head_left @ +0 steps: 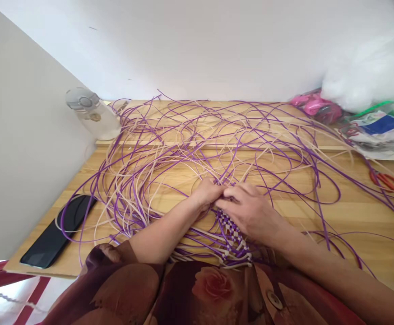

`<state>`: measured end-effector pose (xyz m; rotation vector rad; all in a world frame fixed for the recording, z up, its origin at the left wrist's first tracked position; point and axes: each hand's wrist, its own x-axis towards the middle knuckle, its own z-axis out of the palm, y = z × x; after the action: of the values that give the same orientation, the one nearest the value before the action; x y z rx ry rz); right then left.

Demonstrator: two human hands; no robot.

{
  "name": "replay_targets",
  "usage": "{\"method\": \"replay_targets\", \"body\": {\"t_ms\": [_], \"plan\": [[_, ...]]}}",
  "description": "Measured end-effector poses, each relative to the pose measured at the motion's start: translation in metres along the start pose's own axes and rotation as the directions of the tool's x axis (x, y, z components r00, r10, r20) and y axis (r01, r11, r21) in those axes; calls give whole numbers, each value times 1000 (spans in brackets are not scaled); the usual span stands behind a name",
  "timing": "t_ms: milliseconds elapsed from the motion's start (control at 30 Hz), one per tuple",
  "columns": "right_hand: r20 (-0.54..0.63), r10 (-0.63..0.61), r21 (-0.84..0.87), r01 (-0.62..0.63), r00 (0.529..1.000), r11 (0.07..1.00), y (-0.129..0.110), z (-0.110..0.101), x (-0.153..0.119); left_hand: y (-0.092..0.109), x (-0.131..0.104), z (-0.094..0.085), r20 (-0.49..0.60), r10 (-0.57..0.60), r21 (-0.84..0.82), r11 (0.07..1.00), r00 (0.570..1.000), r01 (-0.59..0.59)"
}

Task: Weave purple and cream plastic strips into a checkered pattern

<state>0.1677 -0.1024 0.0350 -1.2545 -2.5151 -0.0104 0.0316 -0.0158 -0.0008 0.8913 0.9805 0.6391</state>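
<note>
Pinching the weave (229, 231) at its far end are left hand (207, 195) and right hand (254, 212). Likely light, springy; best held there.

View, head: one, worn on my head; looks forward and down over my forearms at wooden table (183, 198), near; wall (210, 49) behind; shared overlap: none, single view.

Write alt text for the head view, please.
Left hand and right hand meet at the far end of a checkered purple-and-cream weave. Loose purple and cream strands sprawl across the wooden table, with a smartphone and bottle at left, orange-handled scissors at right.
</note>
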Motion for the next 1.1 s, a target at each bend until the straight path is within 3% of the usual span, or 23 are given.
{"method": "replay_targets", "body": {"t_ms": [100,233,400,500,567,633,700,800,933,1100], "plan": [[90,-154,49,150,984,988,-7,5,5,-1,0,-2,45,35,69,997,998,-38],[34,-82,85,79,996,993,0,8,5,1,-2,0,-6,11,66,998,1000,-10],[112,-84,64,77,990,995,2,5,5,-5,2,-1,8,10,46,999,1000,-10],[28,-89,165,84,996,983,3,4,5,-7,4,-3,-20,24,64,998,999,-23],[-86,86,297,-57,993,953,10,3,5,-5,3,-2,-6,20,32,999,1000,-20],[-101,365,399,-298,926,867,22,4,5,-2,3,0,32,-9,-26,1000,999,9],[1,582,411,-531,813,741,36,7,5,1,2,1,48,-50,-72,996,998,54],[148,702,404,-691,696,600,52,15,5,3,3,2,42,-89,-99,991,995,93],[204,726,456,-720,657,523,56,24,6,1,4,1,62,-103,-100,989,993,109],[332,684,586,-711,649,390,58,23,9,-1,0,2,89,-41,-8,999,995,42]]}}
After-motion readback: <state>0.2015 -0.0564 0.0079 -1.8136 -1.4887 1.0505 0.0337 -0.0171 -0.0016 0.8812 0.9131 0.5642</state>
